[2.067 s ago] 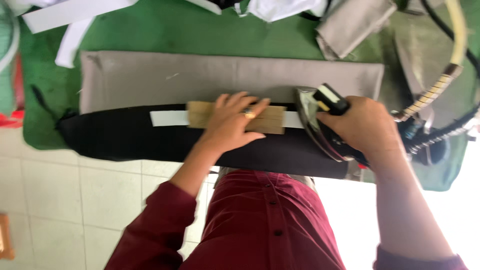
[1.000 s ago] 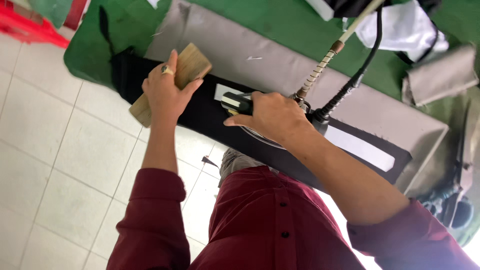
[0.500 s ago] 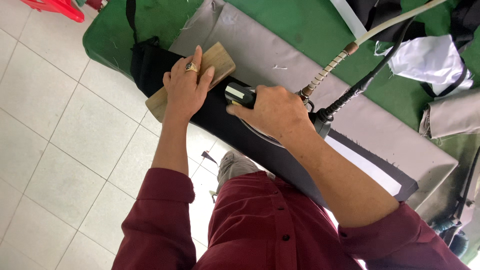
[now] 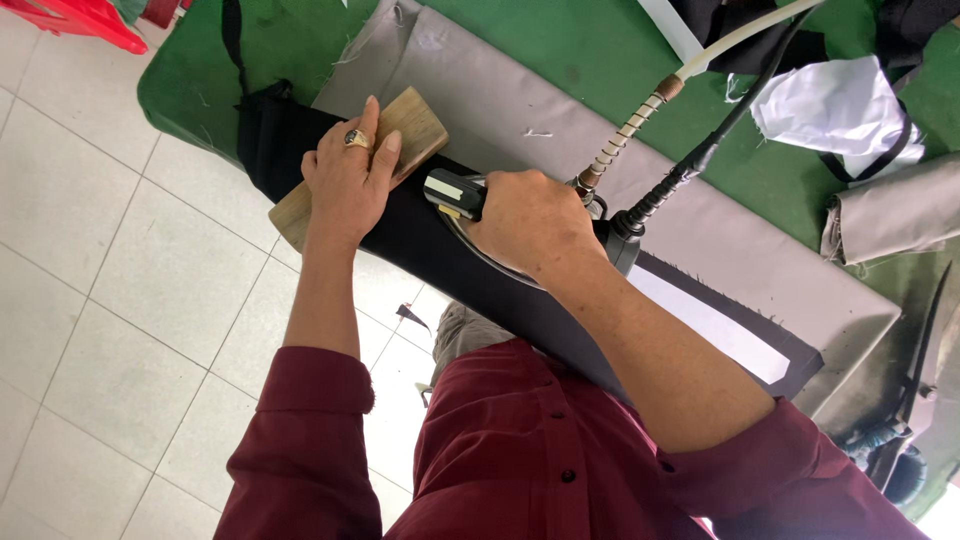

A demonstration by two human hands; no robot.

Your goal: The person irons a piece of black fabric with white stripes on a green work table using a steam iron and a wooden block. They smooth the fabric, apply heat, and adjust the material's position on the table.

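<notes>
My left hand (image 4: 350,180) lies flat on a wooden block (image 4: 415,120), pressing it onto a long strip of black fabric (image 4: 420,235) near the strip's left end. My right hand (image 4: 530,222) grips the handle of a steam iron (image 4: 450,193), which rests on the black fabric just right of the block. A white strip (image 4: 715,325) runs along the black fabric to the right, behind my forearm. The iron's sole is mostly hidden under my hand. A cream hose (image 4: 690,70) and a black cable (image 4: 700,155) rise from the iron's rear.
Grey cloth (image 4: 520,95) covers the green-topped pressing table (image 4: 200,70) under the black strip. White fabric (image 4: 840,110) and a folded grey piece (image 4: 900,210) lie at the right. A red object (image 4: 80,20) is at top left. White floor tiles (image 4: 100,300) spread below.
The iron and wooden block have moved along the black strip toward its left end since the earliest frame. The view has tilted. In the last half second both hands stay nearly the same.
</notes>
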